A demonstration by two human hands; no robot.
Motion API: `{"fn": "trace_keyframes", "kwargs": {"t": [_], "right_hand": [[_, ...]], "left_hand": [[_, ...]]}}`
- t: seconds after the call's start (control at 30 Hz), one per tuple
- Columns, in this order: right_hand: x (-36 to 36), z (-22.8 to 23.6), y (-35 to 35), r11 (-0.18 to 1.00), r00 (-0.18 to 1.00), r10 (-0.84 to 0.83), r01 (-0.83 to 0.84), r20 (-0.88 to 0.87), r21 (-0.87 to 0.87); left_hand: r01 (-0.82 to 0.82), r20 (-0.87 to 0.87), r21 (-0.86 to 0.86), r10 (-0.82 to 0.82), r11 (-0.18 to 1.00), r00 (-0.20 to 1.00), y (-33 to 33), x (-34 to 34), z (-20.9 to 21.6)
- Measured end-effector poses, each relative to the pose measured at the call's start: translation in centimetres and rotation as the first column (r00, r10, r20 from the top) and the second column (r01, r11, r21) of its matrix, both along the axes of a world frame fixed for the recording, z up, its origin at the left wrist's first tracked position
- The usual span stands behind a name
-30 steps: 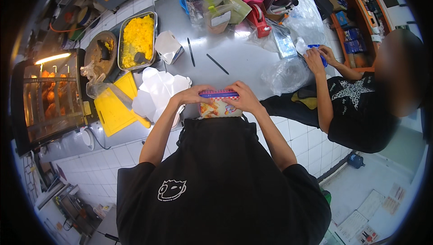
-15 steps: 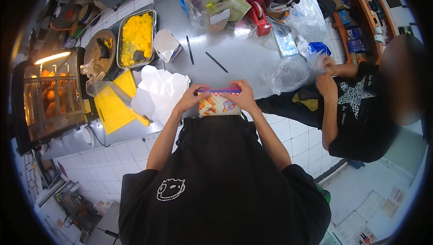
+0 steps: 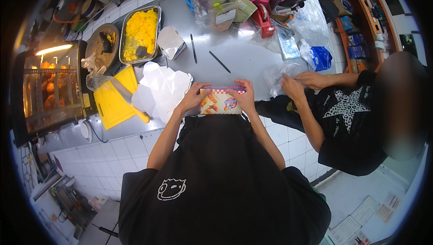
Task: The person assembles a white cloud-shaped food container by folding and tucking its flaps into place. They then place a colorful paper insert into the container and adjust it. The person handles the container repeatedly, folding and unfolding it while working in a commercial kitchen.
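Note:
Between my two hands, at the near edge of the metal table, is a printed cardboard food box [image 3: 220, 103] with a red-checked band and a food picture. My left hand [image 3: 195, 97] grips its left end, thumb on the printed face and fingers over the far edge. At the right end my right hand [image 3: 245, 97] holds it the same way. Beside my left hand lie flattened white box blanks [image 3: 163, 88], some overlapping. Farther off stands a folded white takeaway box [image 3: 171, 42]. Two dark pens, one upright in view [image 3: 194, 48] and one slanting [image 3: 219, 62], lie beyond my hands.
At left are a tray of yellow rice [image 3: 141, 30], a yellow cutting board [image 3: 108, 109] with a knife, and a lit food warmer [image 3: 52, 87]. A red tape dispenser [image 3: 262, 21] stands at the back. To the right, a co-worker's hands [image 3: 301, 85] handle a clear plastic bag [image 3: 279, 76].
The box in my hands has tilted, showing more of its printed face. The co-worker's hands have moved from the blue package down to the clear bag. The view has shifted slightly.

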State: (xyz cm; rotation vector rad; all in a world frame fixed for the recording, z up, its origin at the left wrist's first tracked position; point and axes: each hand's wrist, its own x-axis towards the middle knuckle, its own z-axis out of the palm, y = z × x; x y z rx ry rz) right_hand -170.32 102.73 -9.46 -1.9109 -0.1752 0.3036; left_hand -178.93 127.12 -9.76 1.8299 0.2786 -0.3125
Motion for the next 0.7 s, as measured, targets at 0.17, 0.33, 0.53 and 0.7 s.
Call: {"fn": "trace_keyframes", "kwargs": {"t": [0.17, 0.33, 0.53, 0.7], "right_hand": [[-0.5, 0.1, -0.2, 0.995, 0.977, 0.044, -0.023, 0.209, -0.102], [-0.4, -0.2, -0.4, 0.996, 0.997, -0.052, 0.047, 0.063, 0.08], [0.2, -2.3, -1.0, 0.999, 1.0, 0.015, -0.015, -0.017, 0.042], [1.1, -1.7, -1.1, 0.921, 0.925, 0.314, -0.241, 0.215, -0.308]], "left_hand": [[0.026, -0.037, -0.029, -0.027, 0.999, 0.999, -0.4, -0.2, -0.1], [0.02, 0.001, -0.054, -0.02, 0.998, 1.0, -0.4, -0.3, 0.3], [-0.024, 0.017, -0.024, 0.024, 0.999, 1.0, -0.9, -0.3, -0.5], [0.089, 0.026, 0.178, -0.095, 0.98, 0.995, -0.1, 0.6, -2.5]]}}
